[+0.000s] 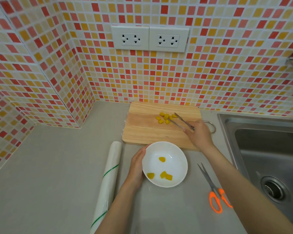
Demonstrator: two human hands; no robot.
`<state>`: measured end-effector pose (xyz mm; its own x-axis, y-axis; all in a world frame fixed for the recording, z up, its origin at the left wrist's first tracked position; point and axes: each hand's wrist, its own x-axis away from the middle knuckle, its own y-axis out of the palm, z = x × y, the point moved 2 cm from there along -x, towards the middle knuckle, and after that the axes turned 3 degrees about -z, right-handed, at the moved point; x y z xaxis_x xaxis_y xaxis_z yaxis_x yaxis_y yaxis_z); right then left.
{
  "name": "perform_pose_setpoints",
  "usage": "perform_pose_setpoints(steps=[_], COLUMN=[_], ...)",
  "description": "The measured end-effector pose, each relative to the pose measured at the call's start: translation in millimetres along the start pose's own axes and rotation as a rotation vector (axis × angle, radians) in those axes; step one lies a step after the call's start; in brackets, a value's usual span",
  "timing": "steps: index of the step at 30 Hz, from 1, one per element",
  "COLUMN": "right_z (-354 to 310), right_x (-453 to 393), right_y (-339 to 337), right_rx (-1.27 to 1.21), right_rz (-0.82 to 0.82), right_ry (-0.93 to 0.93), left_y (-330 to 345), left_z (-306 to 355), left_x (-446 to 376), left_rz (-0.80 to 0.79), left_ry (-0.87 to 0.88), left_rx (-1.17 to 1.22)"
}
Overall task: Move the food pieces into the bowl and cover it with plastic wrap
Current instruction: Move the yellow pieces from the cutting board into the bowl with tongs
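Four yellow pieces already lie in the bowl, which sits on the bench just before the board. Seven or so pieces wait on the board. My right hand pinches tongs, their tips spread around that pile. My left hand lies flat, fingers together, against the bowl's side. Roughly a third is moved, I judge; the wrap roll lies untouched to the left, scissors to the right.

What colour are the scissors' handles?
Bright orange, seen in the head view: metal-bladed scissors on the grey counter.
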<state>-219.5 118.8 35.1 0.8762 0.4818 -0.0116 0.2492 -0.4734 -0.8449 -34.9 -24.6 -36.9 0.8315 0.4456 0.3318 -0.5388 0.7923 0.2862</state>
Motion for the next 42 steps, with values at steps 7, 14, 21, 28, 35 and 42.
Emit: perform_pose_setpoints(steps=[7,14,21,28,35,42], right_z=[-23,-16,-27,-27,-9,0], right_x=[-32,-30,18,96,77,4], right_y=[39,42,10,-10,-21,4], right_rx=[0.041,-0.049,-0.113,-0.205,-0.216,-0.114], right_rz=[-0.009,0.037,0.106,-0.169,-0.062,-0.022], right_ry=[0.145,0.211,0.008,-0.137,-0.068,0.175], left_y=[-3,-3,0,1,3,3], left_z=[-3,-3,0,3,6,7], left_x=[-3,-4,0,4,6,6], left_rz=[0.026,0.038,0.015,0.017,0.027,0.016], left_ry=[-0.013,-0.025,-0.013,-0.004,0.004,0.003], left_rx=[-0.015,-0.009,0.026,0.027,0.040,0.038])
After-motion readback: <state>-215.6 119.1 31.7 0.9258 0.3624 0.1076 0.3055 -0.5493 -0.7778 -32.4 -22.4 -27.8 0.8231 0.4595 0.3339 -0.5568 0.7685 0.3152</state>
